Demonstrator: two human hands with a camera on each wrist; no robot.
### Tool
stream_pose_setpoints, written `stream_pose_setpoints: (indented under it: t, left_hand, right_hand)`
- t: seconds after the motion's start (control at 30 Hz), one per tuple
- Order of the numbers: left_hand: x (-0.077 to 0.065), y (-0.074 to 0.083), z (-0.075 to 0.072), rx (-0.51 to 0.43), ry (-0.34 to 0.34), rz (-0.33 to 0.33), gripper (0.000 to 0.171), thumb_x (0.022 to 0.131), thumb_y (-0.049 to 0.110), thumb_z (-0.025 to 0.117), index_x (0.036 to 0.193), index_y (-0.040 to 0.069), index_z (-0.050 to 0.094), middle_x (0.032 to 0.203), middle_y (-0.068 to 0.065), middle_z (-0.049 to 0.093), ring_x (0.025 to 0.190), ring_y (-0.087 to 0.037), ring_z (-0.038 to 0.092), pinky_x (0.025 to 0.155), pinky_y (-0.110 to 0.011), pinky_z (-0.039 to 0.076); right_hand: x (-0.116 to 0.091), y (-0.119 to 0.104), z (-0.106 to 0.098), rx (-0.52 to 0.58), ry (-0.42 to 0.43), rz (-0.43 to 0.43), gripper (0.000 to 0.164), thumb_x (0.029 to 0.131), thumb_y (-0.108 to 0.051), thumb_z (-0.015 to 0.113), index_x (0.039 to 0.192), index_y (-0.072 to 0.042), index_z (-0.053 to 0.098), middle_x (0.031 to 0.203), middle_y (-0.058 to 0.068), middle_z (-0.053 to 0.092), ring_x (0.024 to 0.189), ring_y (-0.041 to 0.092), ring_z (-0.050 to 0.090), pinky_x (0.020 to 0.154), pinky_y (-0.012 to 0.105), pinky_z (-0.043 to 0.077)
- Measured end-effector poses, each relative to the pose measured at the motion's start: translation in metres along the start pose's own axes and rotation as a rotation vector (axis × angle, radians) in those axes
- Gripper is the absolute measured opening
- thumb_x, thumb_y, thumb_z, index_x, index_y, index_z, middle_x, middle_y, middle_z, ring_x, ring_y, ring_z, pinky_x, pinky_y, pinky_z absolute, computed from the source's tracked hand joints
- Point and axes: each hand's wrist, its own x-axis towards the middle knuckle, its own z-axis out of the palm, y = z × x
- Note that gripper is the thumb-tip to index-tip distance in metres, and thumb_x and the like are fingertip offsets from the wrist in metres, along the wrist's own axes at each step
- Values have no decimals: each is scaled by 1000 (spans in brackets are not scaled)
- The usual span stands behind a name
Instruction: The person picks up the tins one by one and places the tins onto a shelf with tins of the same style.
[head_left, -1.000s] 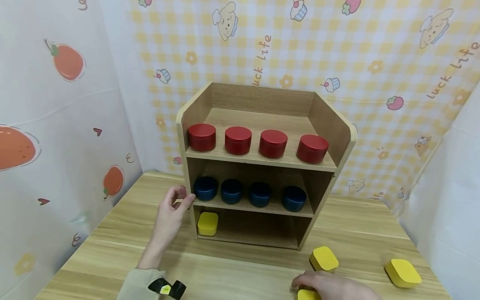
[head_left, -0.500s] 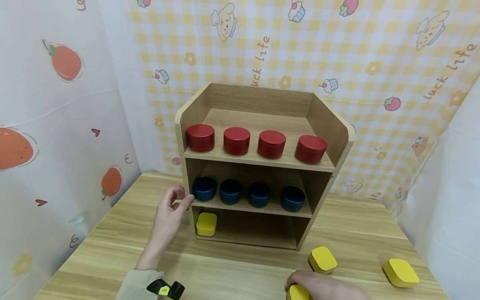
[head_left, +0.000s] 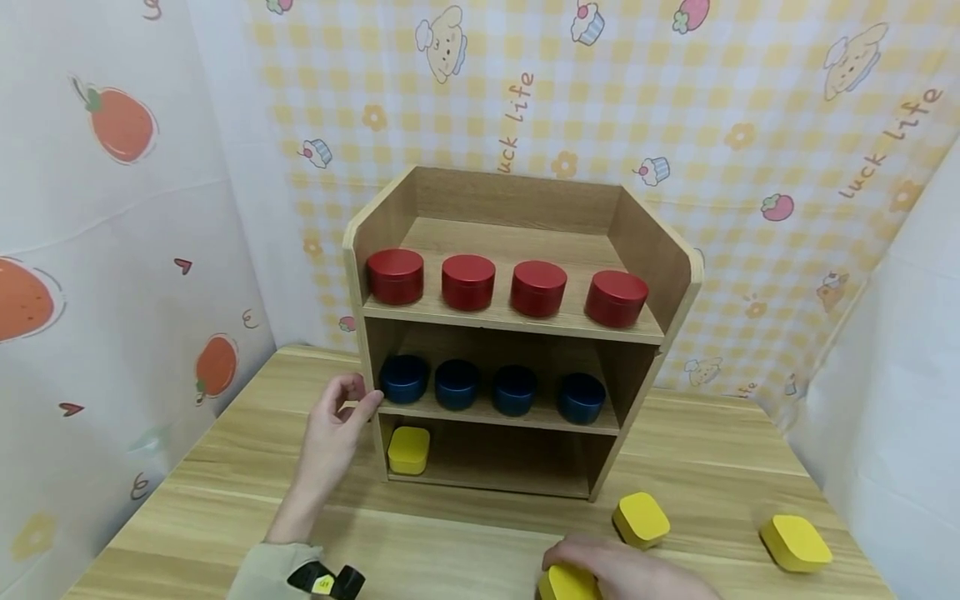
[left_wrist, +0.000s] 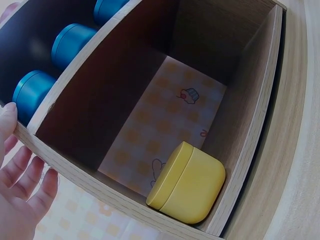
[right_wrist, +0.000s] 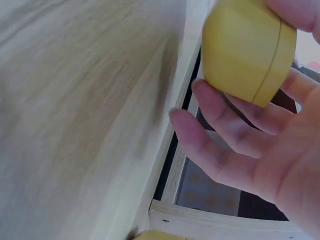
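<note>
My left hand [head_left: 333,425] holds the left side panel of a small wooden shelf [head_left: 480,315], thumb at the front edge by the middle board and fingers along the outside. In my right hand [head_left: 611,567] is a yellow rounded-square tin [head_left: 568,583], gripped between thumb and fingers. The right wrist view shows this yellow tin [right_wrist: 245,50] with its lid seam, close over the table. Another yellow tin [left_wrist: 190,185] stands in the bottom compartment, against the left wall. Two more, a nearer yellow tin [head_left: 641,520] and a farther yellow tin [head_left: 797,543], sit on the table right of the shelf.
Several round red tins [head_left: 540,288] line the top board. A row of round blue tins [head_left: 457,385] stands on the middle board. The shelf rests on a wood-grain table [head_left: 720,467], with printed cloth [head_left: 480,100] hanging behind it and along the sides.
My right hand has moved left along the front of the table with the yellow tin. The left hand keeps its place on the shelf; the view has shifted slightly.
</note>
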Motion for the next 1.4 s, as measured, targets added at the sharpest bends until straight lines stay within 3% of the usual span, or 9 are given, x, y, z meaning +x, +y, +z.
stream_pose_setpoints:
  t: [0.13, 0.23, 0.43, 0.73, 1.0, 1.3, 1.4]
  left_hand:
    - [1, 0, -3, -3, 9, 12, 24, 96, 13, 64, 111, -1, 51, 101, -7, 50, 94, -13, 50, 73, -15, 46]
    - [1, 0, -5, -6, 20, 17, 23, 96, 11, 64, 111, -2, 51, 100, -7, 49, 94, -13, 51, 73, -15, 46]
    - [1, -1, -5, -1, 16, 8, 24, 95, 10, 64, 111, -2, 51, 101, -6, 50, 94, -12, 51, 73, -15, 47]
    - [3, -1, -4, 0, 8, 7, 25, 96, 12, 65, 112, -2, 51, 101, -7, 50, 94, -12, 51, 74, -15, 47]
    - [3, 0, -3, -9, 10, 14, 24, 95, 12, 65, 111, -2, 52, 100, -7, 50, 93, -12, 51, 73, -15, 47]
    - [2, 0, 0, -17, 8, 15, 25, 96, 13, 65, 110, -3, 52, 100, -9, 51, 93, -13, 52, 74, -16, 48]
    - [2, 0, 1, -8, 4, 8, 25, 96, 13, 65, 111, -2, 52, 101, -8, 51, 94, -13, 52, 75, -15, 48]
  right_hand:
    - [11, -14, -3, -71, 73, 92, 53, 87, -54, 67, 133, -31, 53, 124, -15, 56, 107, 6, 54, 86, 30, 50]
    - [22, -24, -7, -111, 106, 126, 51, 87, -50, 70, 133, -35, 54, 124, -16, 54, 106, 6, 54, 84, 29, 50]
    - [41, -25, -10, -174, 187, -26, 58, 79, -21, 77, 132, -30, 55, 118, -15, 55, 91, 2, 51, 73, 19, 46]
    - [69, -18, -13, -160, 258, -32, 58, 78, -19, 76, 132, -27, 57, 114, -12, 57, 92, 4, 51, 75, 20, 46]
    - [99, -14, -22, -125, 271, 158, 53, 81, -26, 76, 130, -31, 58, 112, -11, 56, 88, 9, 51, 73, 25, 45]
    - [124, -8, -29, -125, 286, 290, 57, 80, -26, 76, 134, -20, 58, 97, -11, 57, 81, 11, 52, 73, 29, 45]
    - [130, -7, -31, -111, 294, 340, 59, 80, -25, 76, 135, -21, 57, 101, -11, 57, 83, 12, 51, 76, 32, 45]
